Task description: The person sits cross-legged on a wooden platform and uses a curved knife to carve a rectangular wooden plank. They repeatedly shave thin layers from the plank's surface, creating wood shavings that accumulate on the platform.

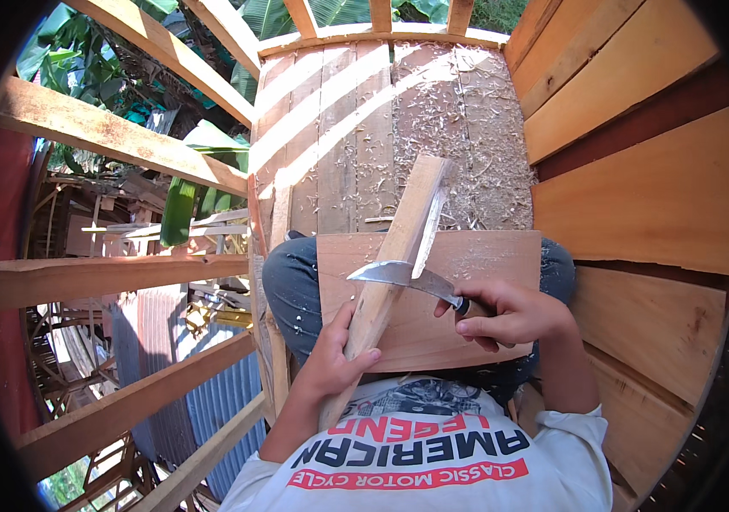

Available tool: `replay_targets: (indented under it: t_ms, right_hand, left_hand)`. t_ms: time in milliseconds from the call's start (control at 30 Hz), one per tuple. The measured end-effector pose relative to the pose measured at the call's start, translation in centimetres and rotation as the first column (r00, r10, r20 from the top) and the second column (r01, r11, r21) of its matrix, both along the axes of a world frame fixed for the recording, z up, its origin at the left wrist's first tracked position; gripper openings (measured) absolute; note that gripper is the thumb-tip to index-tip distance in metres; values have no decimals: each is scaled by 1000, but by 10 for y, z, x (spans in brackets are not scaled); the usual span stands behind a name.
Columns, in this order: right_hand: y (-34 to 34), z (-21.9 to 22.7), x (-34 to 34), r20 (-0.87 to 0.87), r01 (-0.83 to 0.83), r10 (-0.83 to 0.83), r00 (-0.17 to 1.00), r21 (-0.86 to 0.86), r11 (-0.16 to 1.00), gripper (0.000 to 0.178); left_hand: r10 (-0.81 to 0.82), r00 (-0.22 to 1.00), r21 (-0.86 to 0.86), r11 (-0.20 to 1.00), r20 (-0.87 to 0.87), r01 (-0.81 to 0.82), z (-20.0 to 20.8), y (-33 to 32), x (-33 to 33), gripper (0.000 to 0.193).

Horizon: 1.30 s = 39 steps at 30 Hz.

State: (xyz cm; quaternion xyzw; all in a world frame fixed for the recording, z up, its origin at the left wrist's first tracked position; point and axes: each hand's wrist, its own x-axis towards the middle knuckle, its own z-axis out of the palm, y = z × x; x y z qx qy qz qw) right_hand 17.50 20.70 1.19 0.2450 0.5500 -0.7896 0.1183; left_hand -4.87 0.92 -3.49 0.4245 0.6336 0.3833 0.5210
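Observation:
My left hand (339,355) is wrapped round the lower part of a long wooden bar (410,207), which slants up and away from my shirt. In my right hand (511,314) is the dark handle of a knife with a curved blade (388,272). The blade lies across the bar, a little beyond my left hand. From the bar's right side a pale strip of wood (429,235) stands off, its lower end near the blade. Under the bar, a flat wooden board (475,256) rests across my lap.
Wood shavings (492,154) litter the plank floor (339,128) ahead. Wooden rails (117,141) line the left side and the far end, with leaves and corrugated metal sheets (221,410) beyond. On the right rises a wall of wide boards (646,196).

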Motion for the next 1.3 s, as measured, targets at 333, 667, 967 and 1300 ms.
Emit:
replay_targets:
  t_ms: [333,667,967,1300]
  right_hand:
    - [3,-5,5,-122,210,-173,977,464,861,20]
    - [16,-1,9,-96,463,-481,872,484,743,19]
    - [-1,-11,5,-200,324,-259,945,477,817,21]
    - [17,-11,6,-295,888,-846,444,271,371,25]
  left_hand:
    - [-7,998,13,1000,69,6,-1,-5,0,75]
    - [-91,996,-10,996,24,92,0,0,-6,76]
    - [-66,997,-3,998,39,66,0,1,-6,79]
    - [-82,997,38,996,17,81,-7,-5,-8,77]
